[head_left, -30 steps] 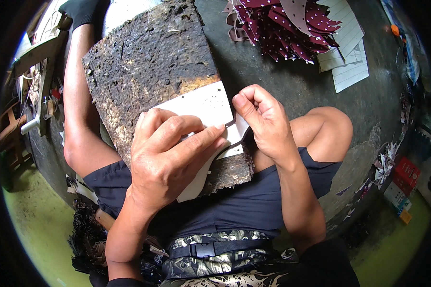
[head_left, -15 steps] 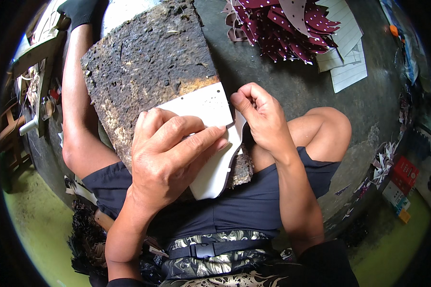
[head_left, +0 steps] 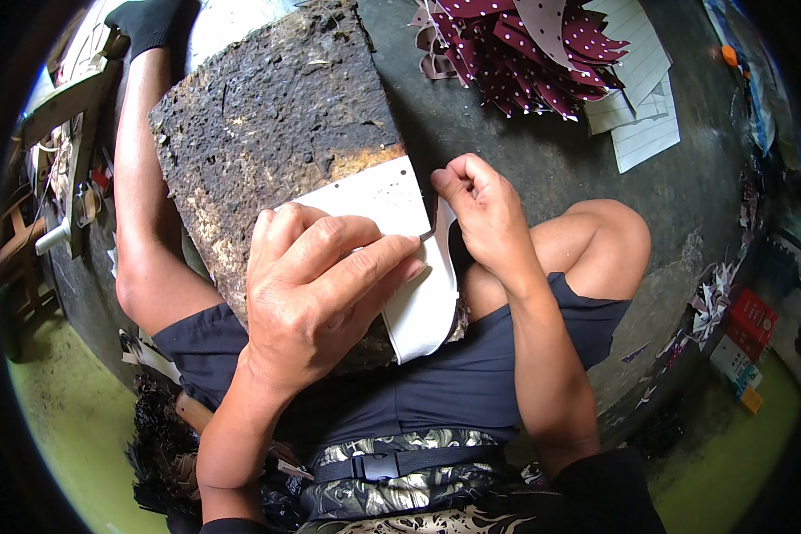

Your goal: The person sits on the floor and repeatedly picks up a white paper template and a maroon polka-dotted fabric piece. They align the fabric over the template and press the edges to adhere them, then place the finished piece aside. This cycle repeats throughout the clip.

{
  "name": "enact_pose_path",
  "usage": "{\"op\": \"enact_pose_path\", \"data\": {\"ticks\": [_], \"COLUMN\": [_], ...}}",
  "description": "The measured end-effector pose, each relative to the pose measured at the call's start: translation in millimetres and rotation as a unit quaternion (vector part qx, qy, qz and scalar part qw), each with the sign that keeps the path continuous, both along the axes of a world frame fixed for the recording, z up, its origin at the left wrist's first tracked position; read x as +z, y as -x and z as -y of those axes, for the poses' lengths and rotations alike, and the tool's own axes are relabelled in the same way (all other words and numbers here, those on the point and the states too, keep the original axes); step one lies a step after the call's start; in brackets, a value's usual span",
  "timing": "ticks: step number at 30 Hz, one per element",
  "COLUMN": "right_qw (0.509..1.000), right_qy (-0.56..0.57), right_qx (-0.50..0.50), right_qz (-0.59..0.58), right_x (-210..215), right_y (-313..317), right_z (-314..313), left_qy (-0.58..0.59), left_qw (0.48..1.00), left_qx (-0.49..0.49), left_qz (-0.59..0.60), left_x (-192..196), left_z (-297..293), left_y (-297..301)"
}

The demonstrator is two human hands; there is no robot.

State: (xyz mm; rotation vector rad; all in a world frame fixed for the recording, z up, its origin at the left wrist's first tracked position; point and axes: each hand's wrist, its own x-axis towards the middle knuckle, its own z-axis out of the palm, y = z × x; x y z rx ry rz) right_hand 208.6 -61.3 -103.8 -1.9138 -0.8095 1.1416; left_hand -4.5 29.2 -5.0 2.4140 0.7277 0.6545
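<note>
A flat white piece (head_left: 378, 191) with small dark holes lies on the near end of a rough, dark board (head_left: 276, 107) across my lap. My left hand (head_left: 307, 267) bears down on it, fingers bent and close together, fingertips by its right edge. Beneath that edge a curved white piece (head_left: 427, 316) comes out and hangs toward my lap. My right hand (head_left: 485, 200) is closed in a pinch just right of the flat piece. A thin dark line runs between the pinch and the left fingertips; what the right fingers hold is hidden.
Ahead on the dark floor lies a heap of maroon dotted cut pieces (head_left: 543, 62) beside lined paper sheets (head_left: 645, 133). Scraps (head_left: 712, 294) and a red box (head_left: 750, 322) sit at the right. At the left stands a wooden frame (head_left: 71, 111). My bent legs flank the board.
The curved white piece has swung right, its lower end now farther from my left hand. Both hands stay nearly in place; the right is still pinched.
</note>
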Motion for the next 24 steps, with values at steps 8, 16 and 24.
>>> {"op": "enact_pose_path", "data": {"ticks": [8, 16, 24], "right_qw": [0.998, 0.992, 0.776], "right_qy": [0.004, 0.02, -0.099], "right_qx": [-0.008, -0.017, -0.398], "right_qz": [0.059, 0.125, -0.478], "right_x": [-11, -17, 4], "right_y": [-3, -3, -23], "right_z": [2, 1, 12], "left_qy": [-0.015, -0.038, -0.083], "left_qw": [1.0, 0.999, 0.996], "left_qx": [0.0, -0.001, -0.004], "left_qz": [0.001, 0.008, -0.013], "left_x": [-1, -5, -4], "left_z": [0, 1, 6], "left_y": [0, 0, 1]}}
